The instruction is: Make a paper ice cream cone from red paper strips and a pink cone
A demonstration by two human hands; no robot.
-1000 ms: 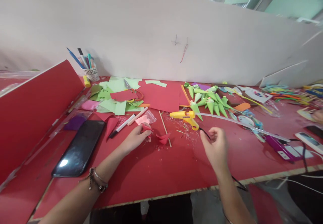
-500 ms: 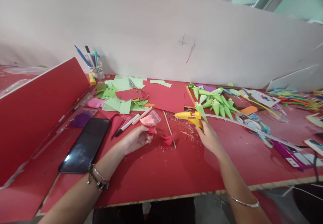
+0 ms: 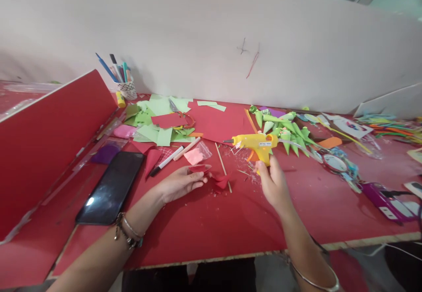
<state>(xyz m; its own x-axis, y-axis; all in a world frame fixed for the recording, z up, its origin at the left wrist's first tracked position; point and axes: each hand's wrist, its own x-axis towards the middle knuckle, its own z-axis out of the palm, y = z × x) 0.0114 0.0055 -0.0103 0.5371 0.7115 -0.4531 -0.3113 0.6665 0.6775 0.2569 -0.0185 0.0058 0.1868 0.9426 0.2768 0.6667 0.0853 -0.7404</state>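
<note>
My right hand (image 3: 273, 178) is wrapped round the handle of a yellow glue gun (image 3: 257, 142), its dark nozzle pointing left and a long clear glue stick trailing from its back. Between the thumb and fingers of my left hand (image 3: 183, 183) is a small piece of red paper (image 3: 199, 168). Just right of that hand, a curled red paper piece (image 3: 221, 182) rests on the table by a thin wooden stick (image 3: 224, 164). Pink material in a clear bag (image 3: 194, 156) lies behind my left hand, beside a white marker (image 3: 167, 160).
A black phone (image 3: 112, 189) lies at the left. Green paper sheets (image 3: 148, 131) and scissors (image 3: 187, 118) are behind, with several green paper cones (image 3: 286, 129) at the back right. A purple device (image 3: 387, 202) sits far right. A pen cup (image 3: 127, 90) stands by the white partition.
The glue gun has been raised and turned more side-on, its handle now showing. My left hand has shifted slightly right with the red paper.
</note>
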